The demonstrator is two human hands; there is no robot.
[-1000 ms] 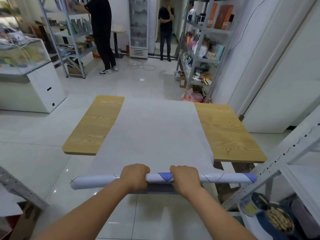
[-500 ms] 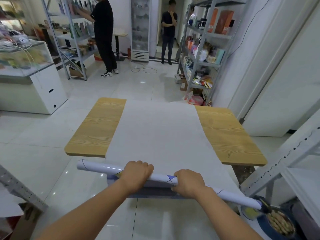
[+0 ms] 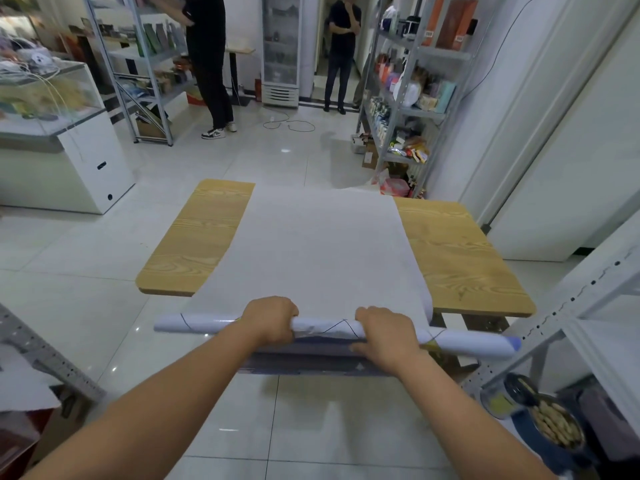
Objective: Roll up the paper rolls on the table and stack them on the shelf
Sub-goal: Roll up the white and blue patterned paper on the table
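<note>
A: Head view. Where's the paper?

B: A long, glossy white paper roll (image 3: pixel 204 323) with thin dark lines hangs just off the near edge of the oak-grain wooden surface (image 3: pixel 201 237). Its matte pale-grey unrolled sheet (image 3: pixel 322 244) covers the middle, reaching the far edge. The left hand (image 3: pixel 270 320) and right hand (image 3: pixel 384 332) both grip the tube near its centre, fingers (image 3: pixel 280 303) curled over it.

A: What might go wrong?

B: The tube sits slightly slanted, so I'd judge uneven turning could telescope it. The thin sheet may crease or slip sideways. The white metal shelf (image 3: pixel 588 306) stands to the right.
</note>
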